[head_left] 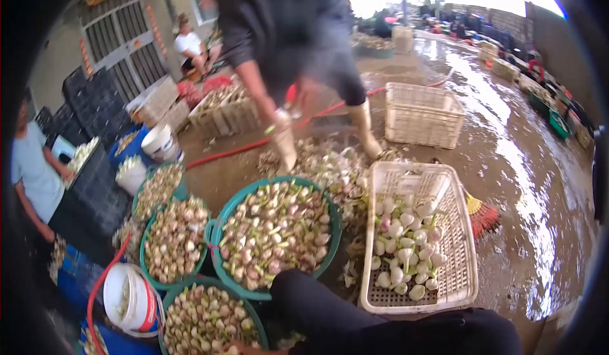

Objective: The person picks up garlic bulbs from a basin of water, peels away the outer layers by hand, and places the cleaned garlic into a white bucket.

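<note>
At the bottom edge, a small part of my left hand (240, 348) shows at the rim of the lower green basin (259, 325), against the garlic bulbs (206, 320) in it. Its fingers are mostly cut off by the frame, so I cannot see whether they grip anything. My right hand is out of view. Beyond my dark-trousered knee stands a larger green basin (337, 239) full of garlic with short green stems. To the right, a white plastic crate (466, 253) holds cleaned, pale garlic bulbs (406, 247).
Ahead, a person in boots bends over garlic peelings (336, 165), hands blurred. A red hose (235, 149) crosses the wet floor. A second crate (424, 115), a broom head (482, 215), a white bucket (130, 298) and another garlic basin (204, 263) stand around. Another person is at left.
</note>
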The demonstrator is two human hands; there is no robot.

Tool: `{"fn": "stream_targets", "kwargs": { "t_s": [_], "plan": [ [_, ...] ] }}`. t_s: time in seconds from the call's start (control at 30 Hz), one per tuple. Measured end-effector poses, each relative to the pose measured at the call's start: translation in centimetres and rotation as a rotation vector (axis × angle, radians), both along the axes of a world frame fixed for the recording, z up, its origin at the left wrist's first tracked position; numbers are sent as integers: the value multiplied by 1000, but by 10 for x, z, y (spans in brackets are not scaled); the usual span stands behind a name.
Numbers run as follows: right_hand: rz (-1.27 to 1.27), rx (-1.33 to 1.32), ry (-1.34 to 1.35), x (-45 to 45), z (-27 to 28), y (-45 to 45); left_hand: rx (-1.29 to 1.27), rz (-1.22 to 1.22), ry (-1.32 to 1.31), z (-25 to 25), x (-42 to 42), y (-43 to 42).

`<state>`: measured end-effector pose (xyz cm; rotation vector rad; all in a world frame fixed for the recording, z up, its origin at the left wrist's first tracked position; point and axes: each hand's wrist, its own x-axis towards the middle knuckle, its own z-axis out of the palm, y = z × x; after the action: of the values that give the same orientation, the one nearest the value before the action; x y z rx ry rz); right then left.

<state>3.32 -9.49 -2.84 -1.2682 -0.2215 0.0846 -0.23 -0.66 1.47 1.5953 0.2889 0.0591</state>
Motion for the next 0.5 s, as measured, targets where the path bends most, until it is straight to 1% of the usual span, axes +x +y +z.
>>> {"fn": "stream_targets", "kwargs": {
  "t_s": [0.1, 0.17, 0.23, 0.3, 0.33, 0.37, 0.4, 0.43, 0.47, 0.5],
  "plan": [
    [178, 39, 86, -11, 2, 2, -255, 187, -143, -7, -2, -12],
    [251, -78, 207, -23, 43, -15, -407, 337, -288, -16, -3, -12],
    [680, -29, 345, -14, 30, -18, -237, 291, -251, -40, -3, 21],
    [929, 251, 519, -12, 20, -17, -207, 303, -236, -31, -9, 24],
    [957, 245, 519, -13, 20, -18, -78, 351, -244, -20, -12, 24],
    [906, 318, 633, -16, 32, -22, -75, 373, -249, -12, -15, 21],
    [849, 390, 748, -18, 39, -22, 332, 425, -267, -6, -19, 19],
    [868, 382, 748, -20, 40, -18, 739, 465, -271, -3, -21, 20],
    [770, 337, 795, -20, 40, -15, 828, 435, -237, -1, -20, 20],
    [669, 293, 843, -22, 39, -13, 827, 452, -229, 0, -20, 21]
  ]
}}
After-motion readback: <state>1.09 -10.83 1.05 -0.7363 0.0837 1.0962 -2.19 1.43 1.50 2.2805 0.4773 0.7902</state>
